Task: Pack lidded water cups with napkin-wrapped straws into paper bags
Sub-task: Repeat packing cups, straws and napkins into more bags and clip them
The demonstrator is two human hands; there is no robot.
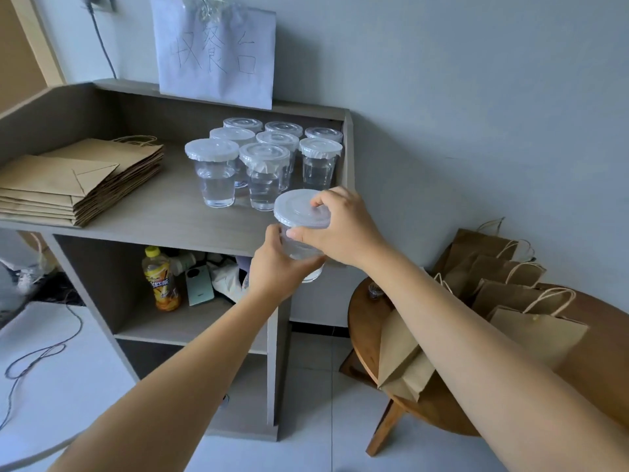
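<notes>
A clear lidded water cup (295, 212) is held in the air just off the front right corner of the grey shelf top (163, 219). My left hand (277, 267) grips the cup's body from below and the left. My right hand (340, 223) curls over the white lid, thumb and fingers on its rim. Several more lidded water cups (262, 158) stand in rows at the back right of the shelf top. A stack of flat paper bags (78, 178) lies on the shelf's left side. No straws or napkins show.
Several opened paper bags with twine handles (510, 291) stand and lean on a round wooden stool (364, 321) at the right. The lower shelf holds a yellow drink bottle (160, 277) and a phone (199, 284). A cable (37, 356) trails across the floor at left.
</notes>
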